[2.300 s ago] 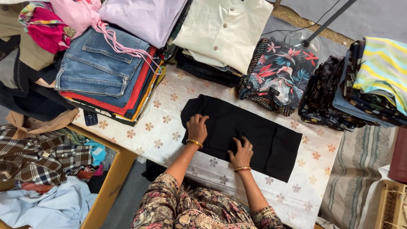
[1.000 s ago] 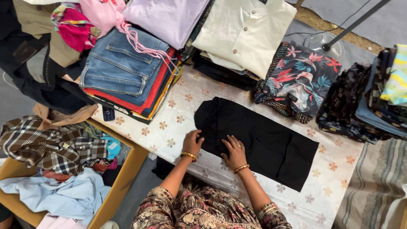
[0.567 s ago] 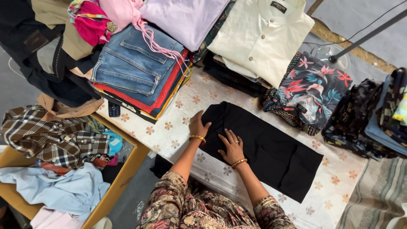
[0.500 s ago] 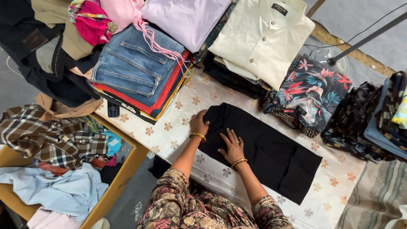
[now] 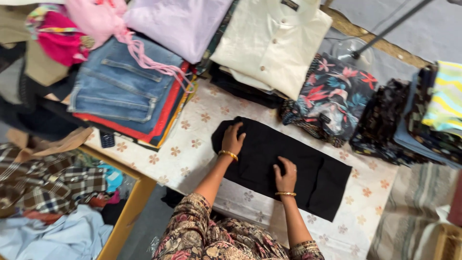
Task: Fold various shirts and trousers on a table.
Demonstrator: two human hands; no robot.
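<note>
Here a folded black garment [image 5: 288, 166] lies flat on a white table cover with a pale flower print [image 5: 192, 149], close to the table's near edge. The left hand [image 5: 233, 138] rests palm down on the garment's left end, fingers spread and flat, gripping nothing. The right hand [image 5: 287, 175] presses on the middle of the cloth, fingers loosely curled against it, also holding nothing. Behind the garment sits a cream button shirt [image 5: 272, 41] on a dark stack, with a floral printed dark fabric [image 5: 332, 98] just right of it. Folded blue jeans [image 5: 122, 82] top a red pile to the left. A plaid shirt [image 5: 48, 180] lies in a bin beside the table.
</note>
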